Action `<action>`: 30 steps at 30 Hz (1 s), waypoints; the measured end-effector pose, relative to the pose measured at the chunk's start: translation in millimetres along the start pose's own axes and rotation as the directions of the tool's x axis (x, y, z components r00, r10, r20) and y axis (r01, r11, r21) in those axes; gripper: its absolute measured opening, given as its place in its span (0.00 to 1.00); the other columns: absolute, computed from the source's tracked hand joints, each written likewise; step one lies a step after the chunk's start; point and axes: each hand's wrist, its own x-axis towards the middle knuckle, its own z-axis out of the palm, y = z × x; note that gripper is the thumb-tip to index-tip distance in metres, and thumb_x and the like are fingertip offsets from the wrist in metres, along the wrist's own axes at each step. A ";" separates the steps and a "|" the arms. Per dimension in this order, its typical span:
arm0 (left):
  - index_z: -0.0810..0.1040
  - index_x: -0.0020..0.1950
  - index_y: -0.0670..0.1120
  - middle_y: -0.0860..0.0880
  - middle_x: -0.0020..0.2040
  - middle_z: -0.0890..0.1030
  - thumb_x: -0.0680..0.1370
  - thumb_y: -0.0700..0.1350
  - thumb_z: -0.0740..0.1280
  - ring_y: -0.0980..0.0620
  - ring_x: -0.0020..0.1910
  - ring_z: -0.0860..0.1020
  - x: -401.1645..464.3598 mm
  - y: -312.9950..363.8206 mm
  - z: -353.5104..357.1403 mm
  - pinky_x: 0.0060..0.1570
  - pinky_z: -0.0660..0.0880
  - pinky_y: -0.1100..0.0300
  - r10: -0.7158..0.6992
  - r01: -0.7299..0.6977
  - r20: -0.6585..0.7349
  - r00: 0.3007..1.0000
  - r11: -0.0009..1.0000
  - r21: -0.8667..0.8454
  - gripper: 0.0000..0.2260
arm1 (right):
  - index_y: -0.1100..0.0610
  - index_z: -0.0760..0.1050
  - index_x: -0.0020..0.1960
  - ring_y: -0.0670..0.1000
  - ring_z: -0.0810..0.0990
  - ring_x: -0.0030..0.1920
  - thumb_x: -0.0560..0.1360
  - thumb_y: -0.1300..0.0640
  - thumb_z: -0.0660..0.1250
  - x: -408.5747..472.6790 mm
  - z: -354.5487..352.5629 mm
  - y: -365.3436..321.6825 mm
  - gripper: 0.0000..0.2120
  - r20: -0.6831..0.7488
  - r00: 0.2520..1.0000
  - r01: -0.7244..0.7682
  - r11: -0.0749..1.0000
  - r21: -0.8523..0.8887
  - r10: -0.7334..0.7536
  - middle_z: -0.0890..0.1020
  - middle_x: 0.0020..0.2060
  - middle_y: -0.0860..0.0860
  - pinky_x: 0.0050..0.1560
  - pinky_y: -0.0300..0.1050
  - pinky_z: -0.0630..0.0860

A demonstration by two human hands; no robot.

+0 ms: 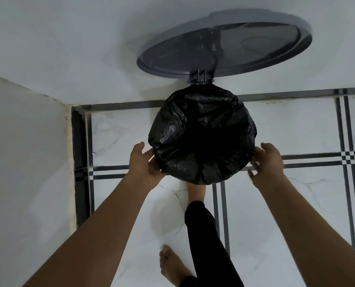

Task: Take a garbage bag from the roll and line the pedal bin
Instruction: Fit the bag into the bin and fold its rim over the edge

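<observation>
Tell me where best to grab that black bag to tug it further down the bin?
Pinch the garbage bag at its folded-over edge low on the two flanks, coming from either side as the left hand and right hand do; the film bunches loosely there.

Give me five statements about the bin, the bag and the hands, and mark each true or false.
1. The lid of the pedal bin stands open. True.
2. The garbage bag is white. False: it is black.
3. The bag covers the bin's rim all round, as far as can be seen. True.
4. Both hands are lifted well clear of the bag. False: the left hand and right hand are at its two sides, at the rim.
5. The floor is plain wood. False: it is pale tile with dark stripes.
</observation>
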 end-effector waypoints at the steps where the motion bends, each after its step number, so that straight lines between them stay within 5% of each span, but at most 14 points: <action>1: 0.80 0.64 0.42 0.39 0.63 0.82 0.82 0.57 0.62 0.36 0.62 0.81 -1.2 -0.6 1.3 0.65 0.73 0.31 0.017 -0.017 -0.006 1.000 1.000 0.017 0.21 | 0.55 0.78 0.44 0.48 0.77 0.41 0.76 0.51 0.64 -9.4 2.0 2.3 0.08 -0.132 0.971 0.189 0.979 -0.073 -0.197 0.81 0.43 0.48 0.46 0.44 0.72; 3: 0.79 0.64 0.43 0.41 0.61 0.83 0.82 0.58 0.61 0.39 0.60 0.82 -4.3 -2.5 4.6 0.65 0.74 0.33 0.055 -0.053 -0.032 0.998 0.997 0.064 0.21 | 0.54 0.80 0.42 0.44 0.78 0.39 0.76 0.54 0.64 -37.4 11.9 9.9 0.07 -0.150 0.795 0.539 0.799 -0.266 -0.587 0.82 0.38 0.45 0.46 0.42 0.75; 5: 0.80 0.64 0.44 0.42 0.60 0.84 0.83 0.58 0.60 0.41 0.58 0.82 -5.3 -6.2 8.3 0.64 0.76 0.36 0.080 -0.075 -0.052 0.995 0.993 0.091 0.21 | 0.53 0.83 0.46 0.38 0.80 0.40 0.77 0.55 0.67 -59.1 34.0 23.7 0.07 0.173 0.687 0.707 0.593 -0.385 -0.706 0.84 0.39 0.44 0.48 0.34 0.76; 8: 0.80 0.60 0.45 0.43 0.57 0.84 0.83 0.57 0.59 0.43 0.56 0.82 -6.3 -11.0 12.8 0.64 0.77 0.40 0.111 -0.104 -0.045 0.993 0.986 0.130 0.19 | 0.57 0.84 0.56 0.50 0.84 0.52 0.79 0.53 0.65 -40.4 79.9 44.5 0.12 0.613 0.629 0.756 0.190 -0.627 -0.479 0.87 0.50 0.52 0.57 0.41 0.77; 11: 0.80 0.57 0.45 0.44 0.56 0.84 0.83 0.55 0.60 0.43 0.55 0.83 -3.6 -12.3 15.1 0.65 0.77 0.43 0.115 -0.111 -0.037 0.993 0.989 0.097 0.16 | 0.60 0.78 0.62 0.62 0.79 0.61 0.83 0.50 0.55 -6.3 120.4 58.8 0.19 0.593 0.803 0.590 -0.054 -0.805 -0.058 0.82 0.60 0.60 0.61 0.52 0.75; 15: 0.81 0.57 0.44 0.43 0.55 0.84 0.82 0.55 0.62 0.43 0.54 0.84 1.0 -11.4 13.1 0.61 0.80 0.46 0.112 -0.108 -0.037 0.993 0.991 0.079 0.16 | 0.58 0.71 0.75 0.62 0.73 0.72 0.85 0.47 0.54 14.1 136.8 82.8 0.24 0.492 0.853 0.518 -0.163 -0.840 0.176 0.74 0.73 0.61 0.72 0.54 0.68; 19: 0.80 0.61 0.43 0.44 0.51 0.84 0.83 0.55 0.62 0.46 0.46 0.83 -1.4 -7.8 11.6 0.46 0.81 0.51 0.090 -0.087 -0.036 0.995 0.993 0.082 0.18 | 0.60 0.72 0.75 0.61 0.73 0.72 0.86 0.50 0.54 14.8 137.5 92.2 0.23 0.508 0.832 0.549 -0.204 -0.810 0.221 0.75 0.72 0.62 0.72 0.52 0.67; 25: 0.81 0.54 0.43 0.47 0.39 0.85 0.82 0.54 0.62 0.51 0.30 0.83 -4.8 -2.9 12.3 0.40 0.81 0.56 0.074 -0.073 -0.008 0.997 0.993 0.096 0.16 | 0.63 0.78 0.64 0.64 0.80 0.63 0.81 0.53 0.59 0.7 139.4 47.0 0.19 0.615 0.787 0.602 -0.269 -0.752 0.044 0.81 0.62 0.64 0.63 0.51 0.75; 30: 0.80 0.48 0.43 0.49 0.31 0.83 0.83 0.52 0.61 0.55 0.22 0.78 -3.7 -5.0 13.0 0.25 0.74 0.65 0.063 -0.064 0.024 0.998 0.996 0.066 0.14 | 0.60 0.68 0.77 0.62 0.69 0.75 0.84 0.52 0.55 22.7 160.6 15.7 0.24 0.582 0.807 0.566 -0.410 -0.715 0.098 0.69 0.77 0.62 0.76 0.53 0.64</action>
